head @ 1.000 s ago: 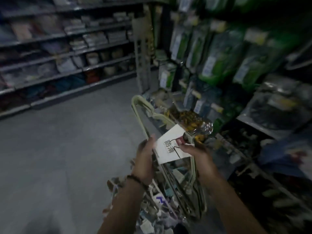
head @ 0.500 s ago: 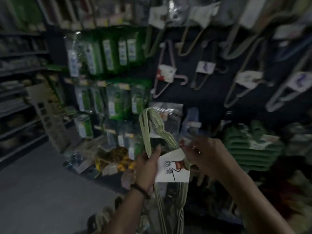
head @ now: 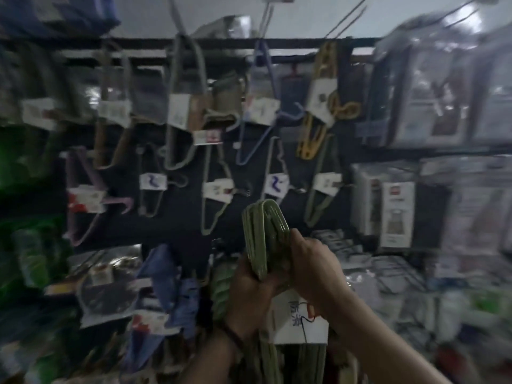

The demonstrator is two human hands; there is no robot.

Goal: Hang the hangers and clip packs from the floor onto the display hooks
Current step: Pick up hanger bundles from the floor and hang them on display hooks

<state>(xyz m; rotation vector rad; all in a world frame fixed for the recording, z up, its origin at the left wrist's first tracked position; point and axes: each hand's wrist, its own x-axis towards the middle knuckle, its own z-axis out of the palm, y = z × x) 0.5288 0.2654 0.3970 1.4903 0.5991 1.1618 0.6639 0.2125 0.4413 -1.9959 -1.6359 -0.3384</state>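
**A:** What is this part of the shop like?

**B:** It's dim, and much of it looks blurred from here. A dark display board [head: 177,217] fills the wall, with a black rail [head: 221,41] along its top edge. Hangers dangle across the board in two loose rows, most of them wearing a white tag. There's a yellow hanger [head: 318,106] towards the upper right, a blue hanger [head: 257,128] just left of it, and a lilac hanger [head: 83,206] near the left edge.

**A:** And around the board?

**B:** Shiny clear packs [head: 432,92] crowd the right side. Below them stands a boxed item with a white card [head: 393,214]. Green packs [head: 27,250] run down the far left. Under the board's lower edge hang some blue cloth pieces [head: 171,286] and a few bagged goods, too smeared for me to name.

**A:** Where is the bundle the person is working with?

**B:** The green hangers [head: 263,231] are held up in front of the board's lower middle, standing upright. Their bent top reaches just under the lower row of hanging stock. A white label [head: 293,320] wraps the bundle lower down, between the two wrists.

**A:** What are the hands doing?

**B:** Both are gripping it. The left hand [head: 249,289] is curled round the stems from the left, with a dark band [head: 232,335] on its wrist. The right hand [head: 313,267] clasps the bundle from the right, slightly higher, its thumb lying up against the bend. The two hands touch around the stems.
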